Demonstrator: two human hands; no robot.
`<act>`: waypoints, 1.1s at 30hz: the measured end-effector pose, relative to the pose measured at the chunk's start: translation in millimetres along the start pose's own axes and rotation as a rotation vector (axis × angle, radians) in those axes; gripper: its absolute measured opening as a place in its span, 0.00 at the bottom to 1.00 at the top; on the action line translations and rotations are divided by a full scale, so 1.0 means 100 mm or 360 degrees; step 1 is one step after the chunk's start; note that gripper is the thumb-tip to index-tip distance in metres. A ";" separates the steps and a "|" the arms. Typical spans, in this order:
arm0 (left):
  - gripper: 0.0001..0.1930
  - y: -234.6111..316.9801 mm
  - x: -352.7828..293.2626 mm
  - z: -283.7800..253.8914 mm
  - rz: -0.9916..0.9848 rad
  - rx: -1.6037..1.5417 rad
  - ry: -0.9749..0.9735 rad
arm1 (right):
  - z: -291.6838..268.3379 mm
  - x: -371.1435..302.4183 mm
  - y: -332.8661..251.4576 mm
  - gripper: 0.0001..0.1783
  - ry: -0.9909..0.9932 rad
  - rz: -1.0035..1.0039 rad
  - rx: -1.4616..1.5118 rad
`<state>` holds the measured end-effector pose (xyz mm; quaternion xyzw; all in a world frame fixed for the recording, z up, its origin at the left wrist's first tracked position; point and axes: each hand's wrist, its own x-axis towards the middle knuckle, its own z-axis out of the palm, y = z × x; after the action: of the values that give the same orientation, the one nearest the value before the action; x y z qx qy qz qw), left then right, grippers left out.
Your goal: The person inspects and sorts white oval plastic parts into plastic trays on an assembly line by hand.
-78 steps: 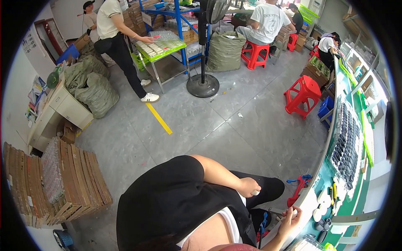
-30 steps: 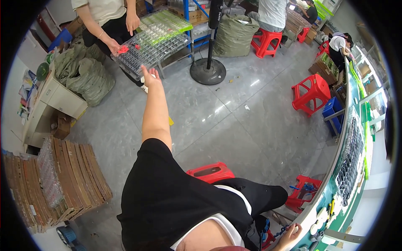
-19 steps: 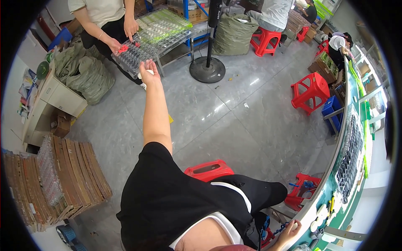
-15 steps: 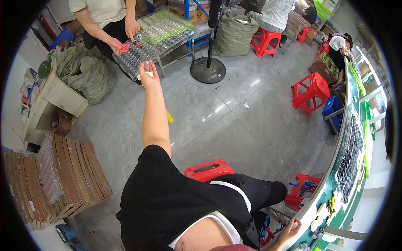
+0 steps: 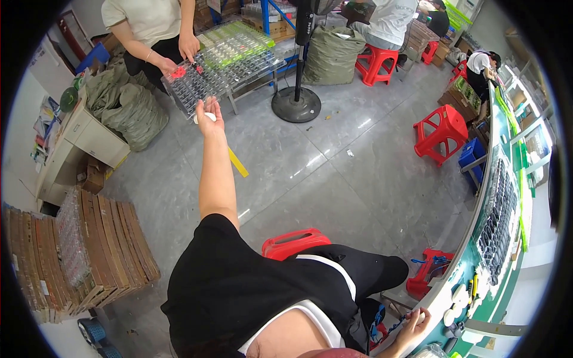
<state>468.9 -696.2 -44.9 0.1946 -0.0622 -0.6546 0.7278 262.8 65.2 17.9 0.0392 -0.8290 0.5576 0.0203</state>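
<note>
My left hand [image 5: 210, 118] reaches far forward at the end of a straight arm, to the near corner of a clear tray [image 5: 209, 79] filled with rows of small dark parts. Its fingers point away from me, and a white rounded piece [image 5: 199, 119] sits against the palm. Across the tray, a co-worker's hand [image 5: 168, 67] has a small red piece [image 5: 179, 72] by it, and their other hand [image 5: 189, 46] rests over the tray. At the lower right, my right hand [image 5: 412, 328] is curled at the workbench edge; something pale shows at its fingers, too small to name.
A black pedestal fan [image 5: 296, 104] stands beside the tray's table. Red stools [image 5: 440, 136] are on the grey floor, one red stool [image 5: 295, 241] close to me. Stacked cardboard trays [image 5: 113, 244] stand left. The green-topped bench [image 5: 465, 271] carries white round pieces [image 5: 458, 301] and another parts tray [image 5: 498, 221].
My left hand has drawn back slightly from the tray, with the white piece still in it. The view has shifted a little. My right hand stays by the bench edge.
</note>
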 end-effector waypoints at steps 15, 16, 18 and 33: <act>0.14 0.02 -0.09 -0.07 0.0029 0.0007 -0.0024 | 0.00 -0.01 -0.05 0.07 -0.0029 0.0010 0.0059; 0.13 0.01 -0.09 -0.08 0.0021 -0.0004 -0.0013 | 0.01 -0.01 -0.06 0.07 -0.0033 0.0009 0.0048; 0.13 0.00 -0.13 -0.06 0.0031 0.0003 -0.0002 | 0.00 0.00 -0.05 0.07 -0.0038 0.0015 0.0058; 0.15 -0.16 -0.70 0.17 0.0012 0.0062 -0.0075 | 0.00 0.00 -0.02 0.08 -0.0049 0.0003 0.0064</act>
<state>438.5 -632.3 -23.3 0.1929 -0.0927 -0.6550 0.7246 263.3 64.5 19.5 0.0474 -0.8179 0.5734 0.0064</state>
